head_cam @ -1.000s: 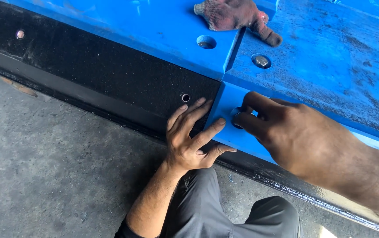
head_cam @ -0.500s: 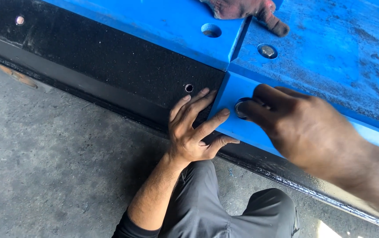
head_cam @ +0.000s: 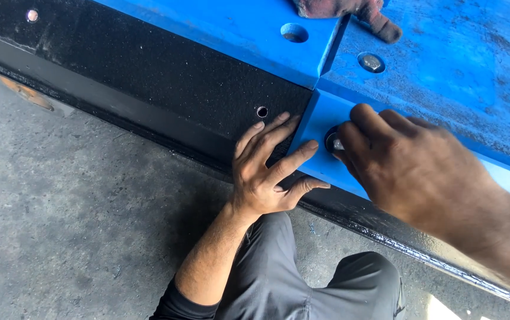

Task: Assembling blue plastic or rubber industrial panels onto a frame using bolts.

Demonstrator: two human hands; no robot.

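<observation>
My left hand (head_cam: 267, 169) lies flat with its fingers spread, pressing on the black textured panel (head_cam: 166, 77) and on the edge of a small blue plate (head_cam: 320, 163). My right hand (head_cam: 409, 169) reaches in from the right, its fingertips pinched around a metal bolt (head_cam: 337, 143) that sits in a round recess of that blue plate. Most of the bolt is hidden by the fingers.
Above are two large blue metal slabs: the left one has an open round hole (head_cam: 294, 32), the right one a seated bolt (head_cam: 371, 61). A reddish rag (head_cam: 350, 9) lies at the top. The black panel has a small hole (head_cam: 261, 111). Concrete floor (head_cam: 59, 207) and my knees (head_cam: 302, 278) are below.
My right hand has shifted slightly over the bolt, the fingers closing lower around it. My left hand stays pressed in the same spot. The view has drifted a little.
</observation>
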